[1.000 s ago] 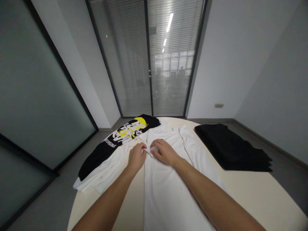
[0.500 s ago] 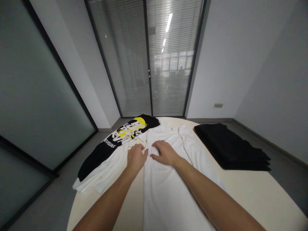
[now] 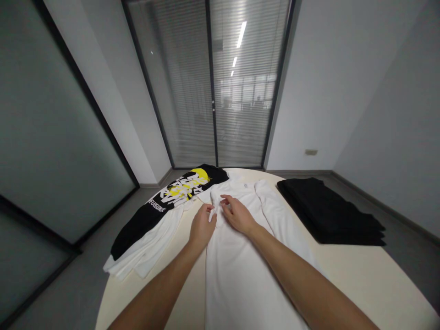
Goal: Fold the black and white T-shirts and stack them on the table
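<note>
A white T-shirt (image 3: 244,270) lies lengthwise on the table in front of me, its right side folded inward. My left hand (image 3: 202,225) is at the shirt's left edge near the top, thumb and fingers pinching a bit of the cloth there. Just to the right, my right hand (image 3: 238,216) rests over the shirt's upper part. Its fingers are bent but apart, and I see no cloth gripped between them. A small fold of white fabric stands between the two hands.
A black garment with a yellow and white print (image 3: 187,185) lies over white garments (image 3: 151,256) along the table's left side. On the right sits a stack of folded black garments (image 3: 330,211). The pale round-edged table (image 3: 374,279) faces a glass partition with blinds.
My left hand has moved slightly right, bringing the shirt's left edge inward. My right hand has shifted a little up, its thumb and fingers closer together. The garments around have stayed put.
</note>
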The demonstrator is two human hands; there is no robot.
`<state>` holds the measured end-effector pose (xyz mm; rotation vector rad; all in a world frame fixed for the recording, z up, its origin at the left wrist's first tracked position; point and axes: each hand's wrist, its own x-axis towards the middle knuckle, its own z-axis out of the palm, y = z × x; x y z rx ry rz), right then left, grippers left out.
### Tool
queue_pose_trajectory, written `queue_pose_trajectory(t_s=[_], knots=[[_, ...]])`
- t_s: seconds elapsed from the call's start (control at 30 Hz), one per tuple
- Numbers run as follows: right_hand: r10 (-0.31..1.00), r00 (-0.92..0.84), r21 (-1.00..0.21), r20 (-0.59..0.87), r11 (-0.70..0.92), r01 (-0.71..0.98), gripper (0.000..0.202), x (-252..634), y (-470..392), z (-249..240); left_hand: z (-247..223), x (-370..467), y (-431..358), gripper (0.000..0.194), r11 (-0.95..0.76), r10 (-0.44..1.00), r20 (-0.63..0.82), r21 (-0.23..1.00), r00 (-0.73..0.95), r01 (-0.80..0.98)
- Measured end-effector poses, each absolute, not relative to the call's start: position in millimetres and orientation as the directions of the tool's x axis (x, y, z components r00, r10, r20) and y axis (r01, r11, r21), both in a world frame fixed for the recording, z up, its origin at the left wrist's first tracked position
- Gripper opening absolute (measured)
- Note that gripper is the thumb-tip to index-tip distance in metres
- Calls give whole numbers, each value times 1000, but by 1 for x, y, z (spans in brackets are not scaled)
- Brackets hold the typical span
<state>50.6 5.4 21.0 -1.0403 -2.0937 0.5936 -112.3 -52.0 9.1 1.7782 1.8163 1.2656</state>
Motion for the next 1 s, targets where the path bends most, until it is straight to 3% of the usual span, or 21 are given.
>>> queue_pose_trajectory(t_s=[0.13, 0.3, 0.43, 0.6, 1.0], knots=[[876, -407, -750, 259, 447, 487, 39, 44, 15, 23, 9, -109, -53, 25, -147, 920, 332, 785, -207, 602], [928, -371, -742, 22, 264, 616, 35, 33, 39, 30, 11, -107, -54, 25, -132, 929, 300, 818, -219, 560], [956, -285, -738, -74, 139, 660, 47, 21, 60, 37, 12, -105, -55, 25, -123, 930, 293, 817, -222, 563], [965, -221, -716, -139, 56, 696, 69, 11, 77, 33, 12, -102, -59, 22, -127, 931, 291, 824, -221, 552], [980, -141, -812, -140, -32, 583, 46, 24, 85, 30, 17, -79, -63, 22, -264, 960, 279, 935, -32, 239]])
